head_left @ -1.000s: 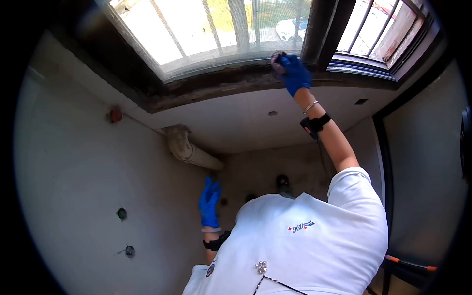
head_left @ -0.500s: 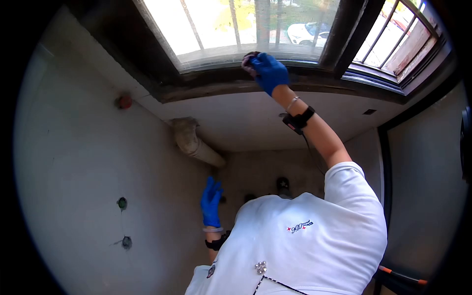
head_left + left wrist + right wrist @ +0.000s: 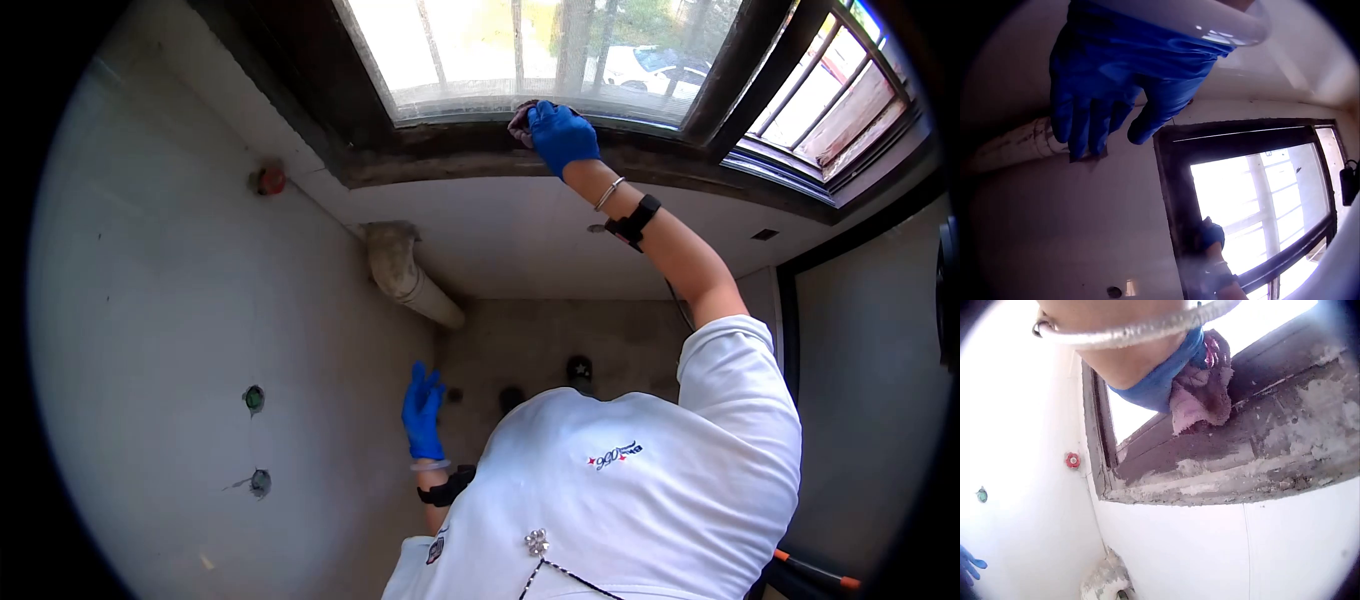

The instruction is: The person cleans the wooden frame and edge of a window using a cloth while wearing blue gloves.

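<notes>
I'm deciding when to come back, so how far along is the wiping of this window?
Perhaps partway. The smoother brown strip near the clear window glass may be done, though nothing looks plainly finished. The blue-gloved right hand holds a crumpled pinkish-purple cloth against the dark brown window frame. Probably left: the pale blotches along the frame's outer part and the haze low on the glass.

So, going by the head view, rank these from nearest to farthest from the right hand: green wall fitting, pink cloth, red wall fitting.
1. Pink cloth: bunched in the right hand.
2. Red wall fitting: left wall, near the window corner.
3. Green wall fitting: left wall, farther from the window.
</notes>
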Demonstrator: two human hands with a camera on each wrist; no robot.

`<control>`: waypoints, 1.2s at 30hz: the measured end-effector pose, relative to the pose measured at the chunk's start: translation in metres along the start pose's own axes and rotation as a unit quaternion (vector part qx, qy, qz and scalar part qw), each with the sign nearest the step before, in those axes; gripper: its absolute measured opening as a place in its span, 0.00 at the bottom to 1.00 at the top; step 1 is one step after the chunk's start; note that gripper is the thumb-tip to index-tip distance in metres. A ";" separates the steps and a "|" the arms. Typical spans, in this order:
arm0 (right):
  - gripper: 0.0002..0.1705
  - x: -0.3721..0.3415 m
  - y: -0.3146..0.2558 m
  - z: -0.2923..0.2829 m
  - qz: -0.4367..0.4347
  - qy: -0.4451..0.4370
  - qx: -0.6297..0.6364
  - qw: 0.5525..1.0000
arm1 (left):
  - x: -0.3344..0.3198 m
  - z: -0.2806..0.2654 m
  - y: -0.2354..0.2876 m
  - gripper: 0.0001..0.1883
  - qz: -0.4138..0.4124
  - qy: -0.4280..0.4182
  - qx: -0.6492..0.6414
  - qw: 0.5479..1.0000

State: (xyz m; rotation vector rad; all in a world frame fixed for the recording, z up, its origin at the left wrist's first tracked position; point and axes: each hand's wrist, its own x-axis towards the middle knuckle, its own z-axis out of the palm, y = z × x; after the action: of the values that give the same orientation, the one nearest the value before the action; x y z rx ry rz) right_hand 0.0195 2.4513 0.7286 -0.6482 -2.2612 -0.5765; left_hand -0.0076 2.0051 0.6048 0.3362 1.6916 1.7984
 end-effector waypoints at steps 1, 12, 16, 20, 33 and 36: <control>0.12 0.003 -0.002 -0.005 0.000 -0.001 -0.001 1.000 | 0.000 -0.002 -0.003 0.24 -0.006 0.002 -0.007 1.000; 0.21 0.034 0.001 -0.053 0.069 -0.273 0.154 0.947 | -0.006 -0.024 -0.003 0.22 -0.002 -0.028 -0.021 0.999; 0.16 -0.010 0.034 -0.071 0.266 -0.178 0.342 0.884 | -0.012 -0.032 0.004 0.24 0.025 -0.028 -0.032 0.999; 0.11 -0.064 0.079 -0.052 0.201 0.251 0.217 0.922 | -0.007 -0.049 -0.009 0.26 0.001 0.002 -0.012 1.000; 0.09 -0.049 -0.005 0.074 0.223 0.293 0.888 0.275 | 0.009 -0.063 -0.008 0.26 -0.037 -0.044 0.009 0.998; 0.17 0.005 -0.108 0.067 0.236 0.294 0.903 0.207 | -0.010 -0.068 0.007 0.26 -0.030 -0.036 0.022 0.999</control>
State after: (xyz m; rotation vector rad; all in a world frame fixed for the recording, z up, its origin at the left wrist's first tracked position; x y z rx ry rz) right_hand -0.0818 2.4065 0.6661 0.2900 -0.5060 1.7373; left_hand -0.0418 1.9450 0.6040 0.3598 1.6751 1.6880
